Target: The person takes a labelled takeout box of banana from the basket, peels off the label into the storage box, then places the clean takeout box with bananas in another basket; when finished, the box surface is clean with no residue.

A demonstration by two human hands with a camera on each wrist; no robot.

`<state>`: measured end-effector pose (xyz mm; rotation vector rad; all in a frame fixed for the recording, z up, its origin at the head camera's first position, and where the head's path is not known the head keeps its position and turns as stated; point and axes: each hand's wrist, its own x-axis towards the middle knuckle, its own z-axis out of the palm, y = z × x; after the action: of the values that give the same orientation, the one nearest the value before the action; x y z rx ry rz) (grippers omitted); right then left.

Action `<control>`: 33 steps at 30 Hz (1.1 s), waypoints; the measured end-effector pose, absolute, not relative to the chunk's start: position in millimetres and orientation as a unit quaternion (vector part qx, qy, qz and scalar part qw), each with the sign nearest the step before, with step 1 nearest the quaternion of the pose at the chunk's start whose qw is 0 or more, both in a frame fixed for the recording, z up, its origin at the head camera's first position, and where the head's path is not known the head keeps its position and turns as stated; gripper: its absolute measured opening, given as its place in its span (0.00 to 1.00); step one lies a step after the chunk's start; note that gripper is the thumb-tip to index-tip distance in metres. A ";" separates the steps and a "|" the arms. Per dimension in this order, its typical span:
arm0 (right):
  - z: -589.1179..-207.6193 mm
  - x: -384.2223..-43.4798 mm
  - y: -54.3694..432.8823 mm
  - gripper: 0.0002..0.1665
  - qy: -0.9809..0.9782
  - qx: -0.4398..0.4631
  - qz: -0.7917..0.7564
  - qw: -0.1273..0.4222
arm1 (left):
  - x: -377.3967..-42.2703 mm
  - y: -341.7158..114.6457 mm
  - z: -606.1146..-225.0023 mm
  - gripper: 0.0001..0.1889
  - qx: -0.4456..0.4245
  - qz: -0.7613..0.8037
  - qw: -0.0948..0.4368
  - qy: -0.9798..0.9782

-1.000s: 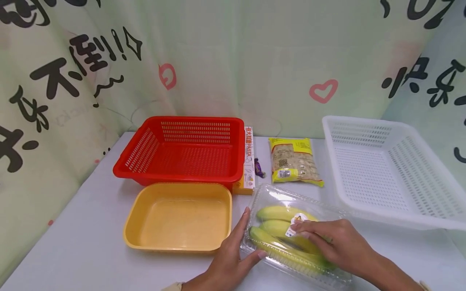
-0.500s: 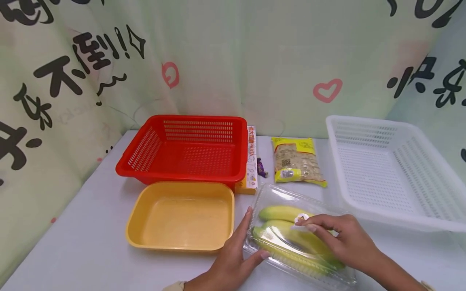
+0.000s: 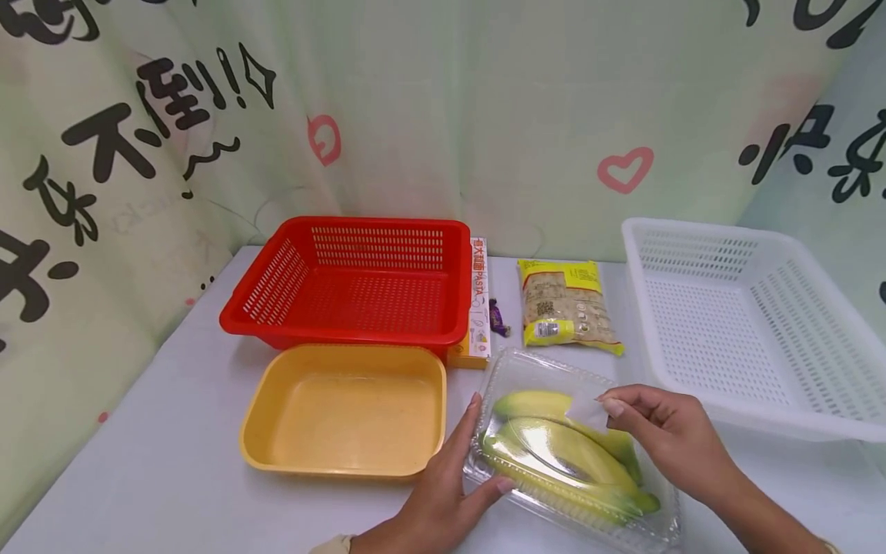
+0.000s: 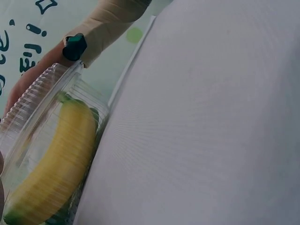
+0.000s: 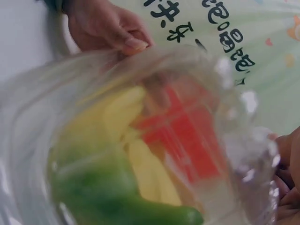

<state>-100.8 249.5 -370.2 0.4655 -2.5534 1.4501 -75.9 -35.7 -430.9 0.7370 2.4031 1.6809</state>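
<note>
Right hand (image 3: 674, 438): thumb and forefinger are pinched together on the edge of a white sticker (image 3: 587, 413).
Left hand (image 3: 443, 488): fingers lie straight along one side of the clear container (image 3: 512, 365), thumb spread onto its near edge, bracing it rather than wrapped round it.
Clear container: closed and lying at an angle on the surface (image 3: 173, 438), in front of the bag (image 3: 567, 308) and between the yellow tub (image 3: 346, 471) and the white basket (image 3: 761, 419).
Bananas (image 3: 581, 454): inside, under the lid.
Sticker: plain white face showing, held over the lid; from here I can't tell whether any of it is stuck down.
Tear risk: if part does cling, a sharp tug could rip it, since only a small edge is gripped.
Lid risk: pulling upward might flex the thin plastic or pop the lid.
Slide risk: the left hand's light hold could let the container slew towards the white basket.
Finger risk: glue could catch the fingertips and fold the sticker onto itself.
Tub risk: the left hand sits just beside its rim, so a slip that way may knock it.
</note>
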 end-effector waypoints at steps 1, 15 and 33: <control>-369.7 -101.2 250.2 0.06 -0.856 0.143 0.490 0.078 | -75.9 -35.7 -431.0 0.49 0.243 0.554 0.059 0.794; -369.2 -110.1 261.6 0.15 -0.612 0.071 0.787 0.027 | -74.5 -35.8 -431.9 0.49 0.256 0.544 0.035 0.798; -363.9 -109.0 260.0 0.13 -0.667 0.050 0.743 0.005 | -66.4 -32.7 -422.5 0.48 0.242 0.559 0.037 0.793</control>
<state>-109.0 260.0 -363.9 0.1554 -2.0901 2.3273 -66.4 -32.7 -422.5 0.7431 2.4328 1.7144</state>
